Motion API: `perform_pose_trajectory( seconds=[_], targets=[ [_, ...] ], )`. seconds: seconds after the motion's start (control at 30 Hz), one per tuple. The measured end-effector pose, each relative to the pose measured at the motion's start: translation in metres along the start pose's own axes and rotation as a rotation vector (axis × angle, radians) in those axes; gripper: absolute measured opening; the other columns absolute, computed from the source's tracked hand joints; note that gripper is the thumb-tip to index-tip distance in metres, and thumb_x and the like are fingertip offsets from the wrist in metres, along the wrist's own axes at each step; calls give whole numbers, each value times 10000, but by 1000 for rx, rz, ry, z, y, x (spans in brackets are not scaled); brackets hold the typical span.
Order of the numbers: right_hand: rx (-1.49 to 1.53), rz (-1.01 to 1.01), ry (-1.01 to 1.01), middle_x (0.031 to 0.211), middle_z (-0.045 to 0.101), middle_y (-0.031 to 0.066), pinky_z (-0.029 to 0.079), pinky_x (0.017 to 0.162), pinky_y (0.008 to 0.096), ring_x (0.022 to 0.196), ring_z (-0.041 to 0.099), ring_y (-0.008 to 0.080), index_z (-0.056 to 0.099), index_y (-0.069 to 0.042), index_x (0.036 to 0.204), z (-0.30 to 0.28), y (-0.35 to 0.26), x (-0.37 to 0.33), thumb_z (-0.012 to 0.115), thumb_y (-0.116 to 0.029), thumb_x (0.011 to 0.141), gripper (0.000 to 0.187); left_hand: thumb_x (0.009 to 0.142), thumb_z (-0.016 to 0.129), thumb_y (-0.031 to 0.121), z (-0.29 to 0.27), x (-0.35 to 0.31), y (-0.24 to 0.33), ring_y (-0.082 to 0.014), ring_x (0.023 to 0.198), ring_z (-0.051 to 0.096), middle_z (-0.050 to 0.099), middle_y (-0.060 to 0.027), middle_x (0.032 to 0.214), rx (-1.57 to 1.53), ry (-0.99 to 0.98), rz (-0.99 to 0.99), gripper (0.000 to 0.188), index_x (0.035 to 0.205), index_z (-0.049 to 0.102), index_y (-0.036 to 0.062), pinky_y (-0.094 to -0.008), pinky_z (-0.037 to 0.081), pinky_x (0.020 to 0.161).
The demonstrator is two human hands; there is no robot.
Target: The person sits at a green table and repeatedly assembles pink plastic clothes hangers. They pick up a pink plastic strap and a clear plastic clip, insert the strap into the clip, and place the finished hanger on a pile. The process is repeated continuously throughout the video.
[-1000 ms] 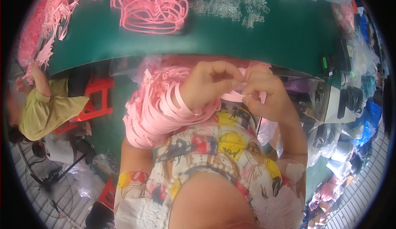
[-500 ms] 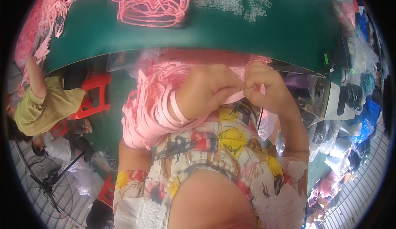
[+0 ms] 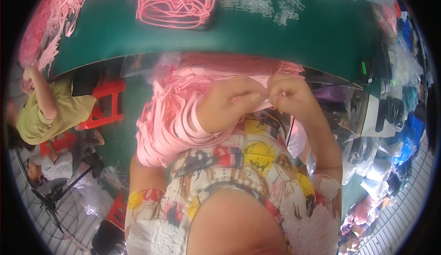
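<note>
My left hand (image 3: pixel 232 99) and my right hand (image 3: pixel 290 92) meet fingertip to fingertip in front of my chest, just below the table edge. Between them runs a pink strap (image 3: pixel 263 105), pinched by my left thumb and fingers. A tiny shiny bit shows at the fingertips, too small to make out. My right fingers are curled into a pinch, and what they grip is mostly hidden. A thick bundle of pink strap loops (image 3: pixel 161 128) hangs around my left forearm and wrist. More pink straps (image 3: pixel 220 66) lie beyond my hands, below the table edge.
On the green table (image 3: pixel 257 41) lie a pile of pink strap loops (image 3: pixel 172 6) and several small clear plastic pieces (image 3: pixel 262 0). Pink straps heap at the far left. A person in a green top (image 3: pixel 55 112) sits left by a red stool (image 3: pixel 108 105). Plastic bags (image 3: pixel 363 154) crowd the right.
My fingertips have shifted slightly, and the right fingers have curled closer to the left ones. At the left, the person in green has moved an arm; another person behind has shifted.
</note>
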State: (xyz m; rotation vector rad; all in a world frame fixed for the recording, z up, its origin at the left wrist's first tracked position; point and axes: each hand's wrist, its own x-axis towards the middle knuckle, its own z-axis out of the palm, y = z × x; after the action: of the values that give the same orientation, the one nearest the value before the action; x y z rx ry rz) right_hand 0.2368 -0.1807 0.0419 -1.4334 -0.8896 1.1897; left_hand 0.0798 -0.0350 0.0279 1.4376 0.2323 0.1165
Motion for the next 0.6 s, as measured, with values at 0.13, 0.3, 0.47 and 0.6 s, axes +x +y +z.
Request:
perform_pose_trajectory(
  seconds=[0.13, 0.3, 0.47, 0.6],
  targets=[
    [15, 20, -7, 661, 550, 16, 390, 687, 298, 743, 502, 124, 629, -21, 684, 2, -6, 1, 598, -64, 743, 80, 844, 646, 135, 6, -4, 0, -211, 780, 618, 620, -123, 841, 187, 4, 68, 231, 1032, 619, 3, -319, 480, 689],
    [-120, -77, -25, 681, 547, 5, 392, 690, 294, 743, 493, 125, 644, -42, 692, 3, 10, 3, 608, -51, 731, 54, 860, 635, 128, -1, -8, 2, -200, 712, 613, 625, -91, 767, 299, -61, -18, 176, 981, 629, -1, -318, 488, 653],
    [-202, -259, -52, 687, 526, 10, 399, 713, 313, 752, 485, 164, 636, -60, 705, 6, 10, 6, 632, -42, 698, 20, 907, 594, 81, -4, -11, 12, -111, 678, 607, 615, -56, 764, -322, -145, -414, 117, 917, 620, -33, -232, 472, 586],
    [-252, -426, 48, 683, 511, 16, 394, 744, 340, 769, 488, 201, 620, -66, 711, 16, 13, 11, 648, -42, 683, 47, 904, 615, 130, -4, -18, -1, -69, 632, 518, 594, -10, 743, -696, -197, -399, 131, 887, 611, 1, -212, 432, 585]
  ],
)
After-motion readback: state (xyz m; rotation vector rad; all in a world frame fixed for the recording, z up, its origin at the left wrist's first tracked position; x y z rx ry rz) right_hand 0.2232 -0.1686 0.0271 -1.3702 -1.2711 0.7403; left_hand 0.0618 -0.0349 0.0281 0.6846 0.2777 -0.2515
